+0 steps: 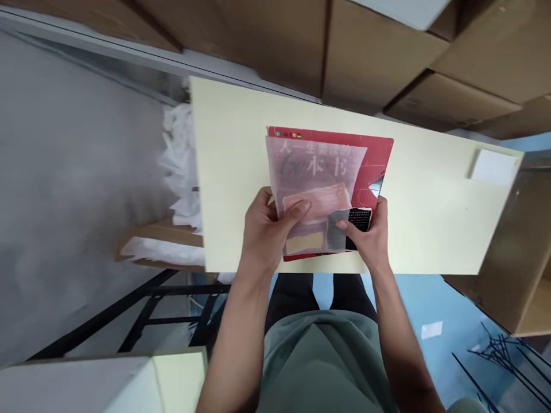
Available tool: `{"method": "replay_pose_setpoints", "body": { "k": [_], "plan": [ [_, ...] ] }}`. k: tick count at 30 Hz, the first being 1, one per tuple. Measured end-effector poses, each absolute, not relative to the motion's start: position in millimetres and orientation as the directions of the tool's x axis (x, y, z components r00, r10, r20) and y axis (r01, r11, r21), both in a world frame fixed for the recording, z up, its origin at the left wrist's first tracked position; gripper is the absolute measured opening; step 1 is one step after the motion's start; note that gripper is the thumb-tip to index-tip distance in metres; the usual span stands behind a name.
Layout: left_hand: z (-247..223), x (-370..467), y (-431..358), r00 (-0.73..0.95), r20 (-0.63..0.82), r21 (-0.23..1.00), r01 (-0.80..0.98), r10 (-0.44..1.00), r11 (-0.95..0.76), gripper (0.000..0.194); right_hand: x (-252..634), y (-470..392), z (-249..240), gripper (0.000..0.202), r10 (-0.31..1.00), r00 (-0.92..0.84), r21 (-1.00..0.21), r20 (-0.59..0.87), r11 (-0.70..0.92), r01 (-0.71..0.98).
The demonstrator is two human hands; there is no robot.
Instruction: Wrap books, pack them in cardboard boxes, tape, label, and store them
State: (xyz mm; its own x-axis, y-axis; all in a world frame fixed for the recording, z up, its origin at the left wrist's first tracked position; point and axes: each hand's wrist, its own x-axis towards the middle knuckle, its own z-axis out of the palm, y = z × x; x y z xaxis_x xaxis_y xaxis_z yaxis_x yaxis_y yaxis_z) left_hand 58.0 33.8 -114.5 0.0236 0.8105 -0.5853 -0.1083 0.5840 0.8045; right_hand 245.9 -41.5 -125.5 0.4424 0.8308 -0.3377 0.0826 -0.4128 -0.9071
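Observation:
A red book (379, 155) with a black patch on its cover is held above the pale yellow table (232, 172). Over the left part of the cover lies a translucent whitish sheet (316, 166), through which large characters show. My left hand (269, 226) grips the book's left side, thumb on the sheet. My right hand (370, 232) holds the lower right edge, its thumb near the sheet's right edge. The fingers beneath the book are mostly hidden.
A small white box (493, 166) sits at the table's right end. Cardboard boxes (365, 57) line the far side. White crumpled paper (181, 160) is left of the table, and an open carton (516, 246) stands at right. Black metal bars (172, 289) are at lower left.

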Motion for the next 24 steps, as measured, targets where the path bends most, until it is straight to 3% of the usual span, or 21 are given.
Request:
{"method": "replay_pose_setpoints", "body": {
  "k": [4, 7, 13, 16, 21, 24],
  "plan": [
    [-109.1, -11.1, 76.3, -0.097, -0.497, 0.866, 0.004, 0.862, 0.499, 0.052, 168.1, 6.7, -124.2, 0.056, 0.811, 0.435, -0.892, -0.392, -0.451, 0.036],
    [-125.8, -43.1, 104.4, -0.156, -0.405, 0.884, 0.185, 0.901, 0.430, 0.047, 126.7, 35.7, -129.8, 0.048, 0.824, 0.461, -0.884, -0.329, -0.440, 0.156],
    [-166.4, -39.9, 128.8, -0.168, -0.208, 0.763, 0.589, 0.964, 0.267, 0.056, 99.6, 62.1, -151.0, 0.045, 0.823, 0.528, -0.783, -0.208, -0.464, 0.414],
    [-172.1, -26.5, 123.2, -0.174, -0.125, 0.736, 0.644, 0.977, 0.209, 0.062, 99.7, 62.1, -159.2, 0.056, 0.819, 0.556, -0.701, -0.142, -0.480, 0.527],
    [-174.1, -16.2, 113.3, -0.234, -0.124, 0.722, 0.645, 0.964, 0.250, 0.075, 92.6, 62.0, -172.5, 0.075, 0.833, 0.552, -0.566, -0.035, -0.472, 0.676],
    [-174.0, -12.7, 112.8, -0.213, -0.118, 0.722, 0.652, 0.970, 0.231, 0.068, 89.8, 64.2, -176.3, 0.072, 0.854, 0.520, -0.515, -0.006, -0.448, 0.731]
  ]
}}
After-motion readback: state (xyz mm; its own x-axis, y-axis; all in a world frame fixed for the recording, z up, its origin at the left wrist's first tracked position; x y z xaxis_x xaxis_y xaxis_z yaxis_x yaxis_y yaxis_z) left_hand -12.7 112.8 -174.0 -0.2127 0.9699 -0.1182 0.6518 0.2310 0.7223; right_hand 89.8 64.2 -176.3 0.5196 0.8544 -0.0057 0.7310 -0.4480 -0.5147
